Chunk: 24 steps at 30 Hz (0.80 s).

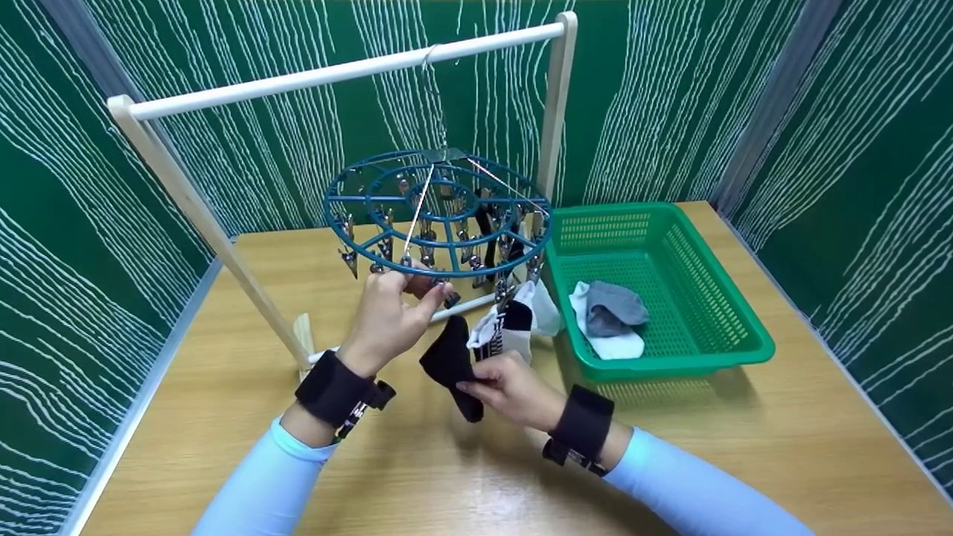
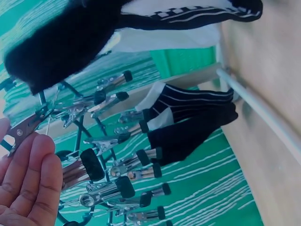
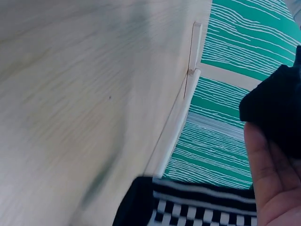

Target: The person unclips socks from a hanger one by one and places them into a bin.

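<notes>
At the near rim of a round blue clip hanger (image 1: 456,273), my left hand (image 1: 391,316) pinches a metal clip (image 2: 21,133) between thumb and fingers. My right hand (image 1: 519,391) grips a black sock (image 1: 450,365), which droops below the rim, just right of the left hand. Behind the right hand a black-and-white patterned sock (image 1: 489,335) and white-and-black socks hang from clips. Farther back on the hanger, a striped sock (image 2: 188,101) and another black sock (image 2: 188,134) show in the left wrist view. Many clips dangle with nothing in them.
The hanger hooks over the white bar (image 1: 342,72) of a wooden stand (image 1: 201,216). On the table's right side stands a green basket (image 1: 670,365) with a grey sock (image 1: 616,305) and a white sock (image 1: 618,347) inside. Green patterned panels (image 1: 670,112) enclose the table.
</notes>
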### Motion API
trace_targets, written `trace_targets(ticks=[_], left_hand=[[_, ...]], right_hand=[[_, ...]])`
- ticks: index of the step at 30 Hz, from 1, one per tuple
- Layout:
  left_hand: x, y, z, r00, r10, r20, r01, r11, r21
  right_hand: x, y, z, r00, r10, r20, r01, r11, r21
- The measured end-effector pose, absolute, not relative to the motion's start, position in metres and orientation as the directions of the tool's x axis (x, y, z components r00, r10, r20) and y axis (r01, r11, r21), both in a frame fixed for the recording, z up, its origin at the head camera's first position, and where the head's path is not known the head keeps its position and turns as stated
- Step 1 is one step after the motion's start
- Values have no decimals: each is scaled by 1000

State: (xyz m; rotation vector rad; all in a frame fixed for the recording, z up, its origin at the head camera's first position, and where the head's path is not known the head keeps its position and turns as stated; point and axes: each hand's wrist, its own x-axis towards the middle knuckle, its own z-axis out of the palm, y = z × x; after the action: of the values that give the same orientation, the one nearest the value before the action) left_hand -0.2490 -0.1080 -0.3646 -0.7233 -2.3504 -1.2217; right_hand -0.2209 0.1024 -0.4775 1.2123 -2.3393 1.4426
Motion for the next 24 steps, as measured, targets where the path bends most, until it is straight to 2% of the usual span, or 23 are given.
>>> trace_targets(ticks=[5, 9, 13, 21, 24], left_hand=[[-250, -109, -366, -794, 248, 555, 601, 465, 651], [-250, -110, -366, -791, 234, 565, 602, 460, 653], [-250, -111, -367, -802, 209, 560, 586, 456, 670], [-251, -111, -367, -813, 184, 553, 569, 456, 684], [-252, -111, -367, -813, 184, 552, 568, 456, 685]], right_hand=[[-219, 110, -476, -574, -574, 584, -786, 188, -588], [-217, 118, -466, -536, -553, 638, -821, 166, -546], [-215, 128, -452, -534, -524, 664, -825, 151, -544], [-212, 153, -424, -576, -456, 679, -798, 134, -587], [-213, 163, -414, -568, -427, 703, -809, 134, -572]])
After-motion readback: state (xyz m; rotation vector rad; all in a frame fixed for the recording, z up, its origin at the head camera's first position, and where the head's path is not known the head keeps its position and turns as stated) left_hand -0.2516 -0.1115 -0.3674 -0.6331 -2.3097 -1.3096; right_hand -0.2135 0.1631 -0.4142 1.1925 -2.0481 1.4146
